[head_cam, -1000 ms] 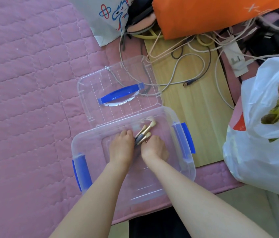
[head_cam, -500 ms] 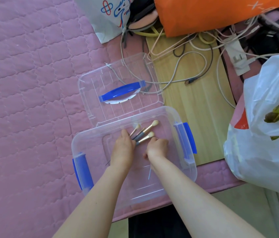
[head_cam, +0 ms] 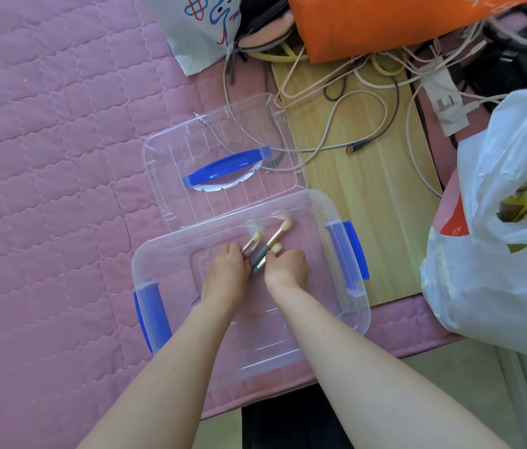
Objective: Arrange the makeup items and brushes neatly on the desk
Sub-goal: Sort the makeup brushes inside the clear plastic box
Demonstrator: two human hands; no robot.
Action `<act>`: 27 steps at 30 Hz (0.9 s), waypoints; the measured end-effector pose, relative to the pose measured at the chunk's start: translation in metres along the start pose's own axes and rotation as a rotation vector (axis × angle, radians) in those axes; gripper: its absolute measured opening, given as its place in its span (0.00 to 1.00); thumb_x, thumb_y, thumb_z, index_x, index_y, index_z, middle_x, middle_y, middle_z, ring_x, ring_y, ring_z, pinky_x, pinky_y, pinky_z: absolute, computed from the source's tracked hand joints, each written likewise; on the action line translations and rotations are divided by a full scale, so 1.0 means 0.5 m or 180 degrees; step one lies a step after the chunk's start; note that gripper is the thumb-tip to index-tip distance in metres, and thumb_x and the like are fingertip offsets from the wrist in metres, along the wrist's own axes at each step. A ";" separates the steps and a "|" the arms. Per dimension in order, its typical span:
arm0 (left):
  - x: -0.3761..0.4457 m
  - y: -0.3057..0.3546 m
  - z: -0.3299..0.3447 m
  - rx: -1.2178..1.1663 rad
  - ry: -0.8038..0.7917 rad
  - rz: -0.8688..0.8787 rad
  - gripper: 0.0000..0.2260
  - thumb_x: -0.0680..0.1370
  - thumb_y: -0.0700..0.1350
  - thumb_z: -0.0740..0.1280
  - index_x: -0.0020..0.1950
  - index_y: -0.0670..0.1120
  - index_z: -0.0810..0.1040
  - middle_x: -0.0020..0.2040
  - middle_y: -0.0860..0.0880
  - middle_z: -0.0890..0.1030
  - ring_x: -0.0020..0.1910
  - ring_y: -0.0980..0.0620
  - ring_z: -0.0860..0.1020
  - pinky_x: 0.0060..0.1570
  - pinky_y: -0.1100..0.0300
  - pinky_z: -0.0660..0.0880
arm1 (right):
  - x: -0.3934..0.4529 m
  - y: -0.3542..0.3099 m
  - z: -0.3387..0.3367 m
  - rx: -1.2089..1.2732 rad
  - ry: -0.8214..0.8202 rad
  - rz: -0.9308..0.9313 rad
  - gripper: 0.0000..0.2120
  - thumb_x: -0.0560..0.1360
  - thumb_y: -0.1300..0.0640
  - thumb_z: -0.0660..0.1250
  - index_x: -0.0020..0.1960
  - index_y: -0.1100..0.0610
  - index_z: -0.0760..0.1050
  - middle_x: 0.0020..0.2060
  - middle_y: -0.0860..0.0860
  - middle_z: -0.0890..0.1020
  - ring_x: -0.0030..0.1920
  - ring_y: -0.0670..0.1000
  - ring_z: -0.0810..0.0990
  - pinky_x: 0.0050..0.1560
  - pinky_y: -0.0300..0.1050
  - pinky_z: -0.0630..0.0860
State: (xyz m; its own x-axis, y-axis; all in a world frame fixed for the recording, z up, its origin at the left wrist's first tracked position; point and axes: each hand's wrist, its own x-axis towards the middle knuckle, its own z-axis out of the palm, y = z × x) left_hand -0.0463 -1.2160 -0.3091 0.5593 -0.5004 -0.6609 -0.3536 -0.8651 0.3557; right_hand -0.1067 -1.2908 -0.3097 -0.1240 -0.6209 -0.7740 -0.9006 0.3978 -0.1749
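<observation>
Pink quilted cover (head_cam: 45, 189), pale wooden board (head_cam: 369, 196) (strewn with cables (head_cam: 330, 137)), soft daylight, white plastic bag (head_cam: 495, 270) at right.

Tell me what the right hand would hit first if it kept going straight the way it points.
Probably the far wall of the clear box, just past the brush heads that the right hand reaches toward; depth is unclear.

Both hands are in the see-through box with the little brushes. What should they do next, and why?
Probably lift the brushes up and out together. Both the left hand and the right hand are already gathered around their dark handles inside the clear box, whose lid lies open behind it, and the brushes have to leave the box to be arranged.
</observation>
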 end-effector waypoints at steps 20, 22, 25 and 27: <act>0.006 0.028 0.021 -0.0198 0.0039 0.0001 0.09 0.78 0.48 0.62 0.48 0.44 0.66 0.47 0.39 0.79 0.46 0.38 0.76 0.39 0.50 0.71 | -0.010 0.017 0.004 0.0034 0.0038 -0.0109 0.17 0.77 0.50 0.63 0.57 0.63 0.74 0.57 0.59 0.79 0.57 0.59 0.78 0.44 0.45 0.69; 0.008 0.019 0.020 -0.0134 0.0014 -0.0018 0.08 0.78 0.47 0.61 0.47 0.45 0.65 0.47 0.39 0.79 0.46 0.37 0.76 0.38 0.51 0.69 | -0.008 0.013 0.004 -0.0012 0.0069 -0.0064 0.17 0.78 0.51 0.61 0.57 0.64 0.73 0.57 0.60 0.79 0.58 0.60 0.78 0.47 0.46 0.72; 0.004 0.004 0.016 -0.0052 -0.0013 -0.0019 0.08 0.77 0.48 0.62 0.46 0.44 0.66 0.46 0.39 0.79 0.46 0.37 0.77 0.39 0.50 0.71 | -0.008 0.011 0.002 -0.0095 0.0074 -0.0061 0.16 0.78 0.53 0.60 0.58 0.64 0.71 0.58 0.60 0.78 0.59 0.60 0.77 0.49 0.46 0.72; -0.004 -0.001 0.010 -0.0121 -0.0001 -0.0074 0.09 0.75 0.49 0.63 0.44 0.44 0.67 0.43 0.40 0.79 0.44 0.37 0.77 0.39 0.49 0.73 | -0.009 0.013 -0.002 -0.0033 0.0073 -0.0092 0.16 0.77 0.55 0.61 0.59 0.64 0.70 0.59 0.60 0.77 0.59 0.60 0.77 0.48 0.46 0.71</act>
State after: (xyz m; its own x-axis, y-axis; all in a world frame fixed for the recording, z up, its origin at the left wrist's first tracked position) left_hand -0.0512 -1.2144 -0.3112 0.5668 -0.4801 -0.6695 -0.3117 -0.8772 0.3651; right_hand -0.1123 -1.2861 -0.3064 -0.1073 -0.6474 -0.7546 -0.9082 0.3726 -0.1905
